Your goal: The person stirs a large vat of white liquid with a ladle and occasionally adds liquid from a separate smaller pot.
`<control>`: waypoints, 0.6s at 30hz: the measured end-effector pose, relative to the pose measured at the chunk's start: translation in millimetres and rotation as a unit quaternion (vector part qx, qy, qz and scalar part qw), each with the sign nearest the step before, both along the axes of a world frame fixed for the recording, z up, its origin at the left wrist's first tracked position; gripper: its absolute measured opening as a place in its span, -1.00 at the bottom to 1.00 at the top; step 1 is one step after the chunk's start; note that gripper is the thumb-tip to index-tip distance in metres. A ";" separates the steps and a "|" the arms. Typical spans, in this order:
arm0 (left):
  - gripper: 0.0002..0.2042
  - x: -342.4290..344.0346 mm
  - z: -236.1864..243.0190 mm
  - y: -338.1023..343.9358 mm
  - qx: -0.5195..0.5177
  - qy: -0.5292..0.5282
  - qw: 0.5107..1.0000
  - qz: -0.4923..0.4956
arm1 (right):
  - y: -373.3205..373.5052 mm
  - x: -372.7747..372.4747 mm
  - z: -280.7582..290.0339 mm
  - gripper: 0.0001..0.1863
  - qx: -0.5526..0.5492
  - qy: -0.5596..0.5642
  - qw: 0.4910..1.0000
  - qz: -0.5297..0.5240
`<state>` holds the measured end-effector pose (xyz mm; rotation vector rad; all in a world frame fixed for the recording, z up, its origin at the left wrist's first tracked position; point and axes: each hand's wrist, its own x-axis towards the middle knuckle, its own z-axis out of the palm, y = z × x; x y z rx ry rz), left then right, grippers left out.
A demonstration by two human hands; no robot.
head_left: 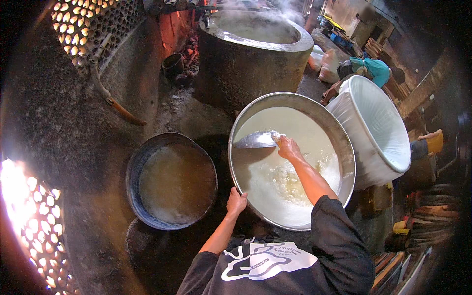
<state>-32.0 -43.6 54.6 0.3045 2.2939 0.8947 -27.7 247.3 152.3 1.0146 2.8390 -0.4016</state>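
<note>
the left hand (237,202) grasps the lower-left edge of a wide metal basin (348,162), its thumb side against the rim; how the fingers bear beneath is hidden. ahead and to the right of it, the right hand (289,148) is clenched on the near end of a shiny metal scoop (255,140), which points leftward from the fist, just over or touching the whitish liquid (265,182); which of the two, i cannot tell. the basin lies under the right hand, reaching out on all sides of it, and pale foamy patches show in the liquid on the near side of that hand.

left of the left hand, near the basin but apart from it, sits a dark round tub (133,184) with brownish, cloudy liquid (172,182) in it. right of the right hand, close behind the basin's rim, stands a big container lined with white sheeting (381,118). farther right is a stack of split wood (435,214). well ahead of both hands a thick-walled round vat (246,73) gives off steam (280,14). beyond the white-lined container, far to the right, a person in teal (376,71) bends over.
</note>
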 end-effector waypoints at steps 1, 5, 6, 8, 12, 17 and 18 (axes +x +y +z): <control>-0.51 -0.1 0.4 -1.0 0.000 -0.009 1.000 0.001 | -5.8 0.4 -6.3 -0.46 0.001 -0.009 1.000 0.012; -0.51 0.2 -4.1 1.9 0.009 -0.021 1.000 -0.004 | -0.5 26.2 -51.7 -0.62 -0.027 0.015 0.999 -0.028; -0.51 0.5 -4.3 2.0 0.008 -0.020 1.000 -0.004 | 3.4 38.0 -63.9 -0.64 -0.001 0.001 1.000 0.007; -0.51 -0.5 -5.2 3.1 0.000 -0.012 1.000 -0.005 | 3.4 62.4 -78.8 -0.67 0.053 -0.026 0.996 0.074; -0.50 -0.8 -7.9 -1.1 -0.005 -0.002 1.000 0.007 | -9.1 99.0 -75.1 -0.65 -0.011 -0.076 0.997 -0.024; -0.52 3.8 -10.2 6.2 0.003 0.023 0.999 0.027 | 9.0 178.8 -125.6 -0.69 -0.020 -0.078 0.995 -0.066; -0.53 5.6 -12.3 6.1 0.033 0.040 0.998 0.044 | 11.1 196.3 -126.3 -0.70 -0.042 -0.067 0.994 -0.071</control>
